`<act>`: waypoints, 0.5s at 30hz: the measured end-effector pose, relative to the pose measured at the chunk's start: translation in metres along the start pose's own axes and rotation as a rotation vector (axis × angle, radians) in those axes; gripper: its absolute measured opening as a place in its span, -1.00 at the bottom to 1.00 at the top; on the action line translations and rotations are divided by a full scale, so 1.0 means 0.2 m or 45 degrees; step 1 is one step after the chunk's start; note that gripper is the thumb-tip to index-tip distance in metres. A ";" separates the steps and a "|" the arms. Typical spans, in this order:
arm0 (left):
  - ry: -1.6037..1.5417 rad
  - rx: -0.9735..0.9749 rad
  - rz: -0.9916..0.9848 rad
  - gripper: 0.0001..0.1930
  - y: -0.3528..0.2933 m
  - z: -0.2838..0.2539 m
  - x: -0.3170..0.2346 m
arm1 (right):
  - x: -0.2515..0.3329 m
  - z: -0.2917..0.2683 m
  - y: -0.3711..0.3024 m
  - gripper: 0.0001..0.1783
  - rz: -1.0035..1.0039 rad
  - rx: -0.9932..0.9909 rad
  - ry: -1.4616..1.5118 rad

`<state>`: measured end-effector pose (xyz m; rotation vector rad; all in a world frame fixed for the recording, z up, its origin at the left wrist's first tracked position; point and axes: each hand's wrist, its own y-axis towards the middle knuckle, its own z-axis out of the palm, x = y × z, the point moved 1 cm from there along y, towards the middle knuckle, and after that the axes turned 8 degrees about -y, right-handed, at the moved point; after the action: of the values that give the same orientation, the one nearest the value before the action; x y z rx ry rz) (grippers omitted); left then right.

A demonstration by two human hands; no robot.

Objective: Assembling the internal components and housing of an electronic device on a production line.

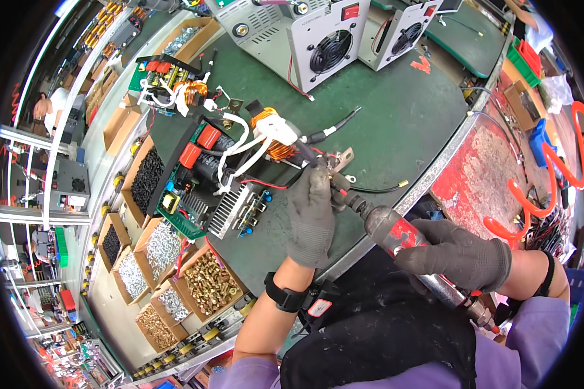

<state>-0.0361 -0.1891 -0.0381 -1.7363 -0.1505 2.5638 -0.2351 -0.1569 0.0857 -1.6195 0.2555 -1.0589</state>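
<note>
My left hand (311, 211), in a grey glove, pinches the end of a thick black cable (305, 153) beside a metal lug (346, 159). What else lies between the fingertips is hidden. My right hand (457, 256), also gloved, is wrapped round a red and silver air screwdriver (396, 230), whose nose points at the left fingertips. Left of these lies a green circuit board (189, 228) with capacitors and a finned heat sink (230, 211). A copper-wound coil (282, 151) with white leads sits at its far right.
A second board assembly (191, 91) lies farther back. Two grey metal cases with fans (331, 52) stand at the table's far side. Cardboard bins of screws and nuts (211, 283) line the left. An orange coiled air hose (529, 204) hangs at right. Another person (55, 107) is at far left.
</note>
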 end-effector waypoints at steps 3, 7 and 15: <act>0.002 0.011 0.018 -0.50 0.00 0.01 -0.03 | -0.04 0.01 0.01 -0.29 -0.211 -0.078 -0.065; 0.139 0.003 -0.088 -0.58 -0.04 -0.03 -0.14 | -0.24 -0.13 -0.05 -0.22 -0.443 -0.190 0.008; 0.942 0.093 0.223 -0.51 -0.30 -0.21 -0.25 | -0.82 -0.89 -0.01 -0.39 -0.155 -1.728 -1.096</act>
<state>0.0210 -0.1315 -0.0011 -2.6036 0.1265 1.8025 -0.4609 -0.1679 0.0002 -3.1514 0.2994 -0.0349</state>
